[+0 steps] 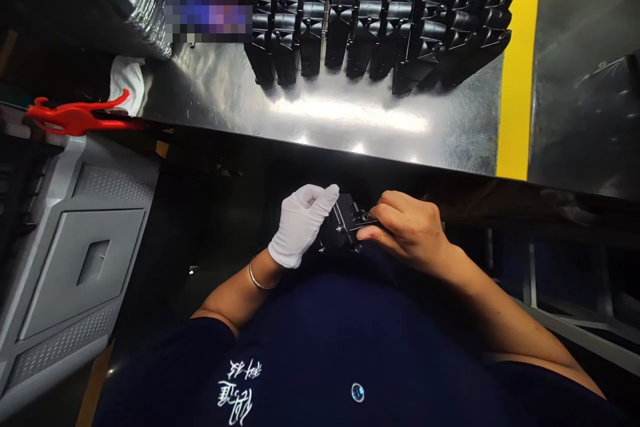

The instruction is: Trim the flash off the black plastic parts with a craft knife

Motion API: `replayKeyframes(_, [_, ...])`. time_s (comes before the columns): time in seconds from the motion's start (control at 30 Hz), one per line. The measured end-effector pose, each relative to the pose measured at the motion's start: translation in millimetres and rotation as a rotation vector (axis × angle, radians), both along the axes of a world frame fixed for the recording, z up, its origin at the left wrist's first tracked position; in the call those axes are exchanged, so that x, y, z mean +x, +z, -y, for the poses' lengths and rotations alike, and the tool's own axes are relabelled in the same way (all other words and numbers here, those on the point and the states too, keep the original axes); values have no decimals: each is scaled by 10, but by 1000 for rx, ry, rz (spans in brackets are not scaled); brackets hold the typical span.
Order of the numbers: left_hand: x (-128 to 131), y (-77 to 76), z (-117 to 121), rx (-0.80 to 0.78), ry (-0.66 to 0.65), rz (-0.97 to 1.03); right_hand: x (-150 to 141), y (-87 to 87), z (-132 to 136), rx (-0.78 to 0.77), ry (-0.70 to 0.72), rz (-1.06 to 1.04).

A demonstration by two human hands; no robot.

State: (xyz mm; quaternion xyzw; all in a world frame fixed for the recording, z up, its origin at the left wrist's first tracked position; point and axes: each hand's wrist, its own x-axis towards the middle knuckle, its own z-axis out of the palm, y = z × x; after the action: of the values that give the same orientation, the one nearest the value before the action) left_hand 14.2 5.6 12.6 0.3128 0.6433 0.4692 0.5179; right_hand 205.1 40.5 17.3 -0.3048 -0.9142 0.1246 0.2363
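Note:
A black part with small shiny pins [344,217] is held up close to my body, in front of the bench edge. My left hand [303,223], in a white glove, grips its left side with thumb and fingers closed. My right hand [413,227] is bare and pinches the small black projecting piece [364,218] on the right side of the part. Dark clothing behind it makes the part's lower outline hard to see.
Several rows of black moulded parts [340,13] stand on the metal bench [350,123]. Yellow tape [517,67] crosses the bench on the right. Plastic-wrapped stacks [145,0] and a white cloth [127,83] lie left. A grey plastic case [85,267] and a red plastic piece [77,117] are nearby.

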Motion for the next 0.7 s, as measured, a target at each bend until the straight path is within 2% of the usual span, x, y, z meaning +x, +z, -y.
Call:
replayKeyframes(0.1, [-1, -29, 11, -5, -7, 19, 6, -2, -7, -104, 31, -20])
replayKeyframes(0.27, [14, -62, -9, -61, -64, 104, 53, 23, -46, -564, 333, -111])
replayKeyframes(0.33, [10, -58, -48, -93, -53, 106, 59, 22, -42, -609, 309, -156])
replayKeyframes(0.4, [-3, -47, -89, -129, -36, 103, 50, -1, -25, -487, 147, -207])
replayKeyframes(0.5, [-28, -35, -121, -184, -45, 135, 25, -65, 9, -186, -89, -210])
replayKeyframes(0.57, [-38, -35, -121, -209, -51, 156, 10, -104, 26, -71, -148, -166])
replayKeyframes(0.7, [-38, -49, -109, -233, -69, 147, -4, -128, 40, 16, -193, -101])
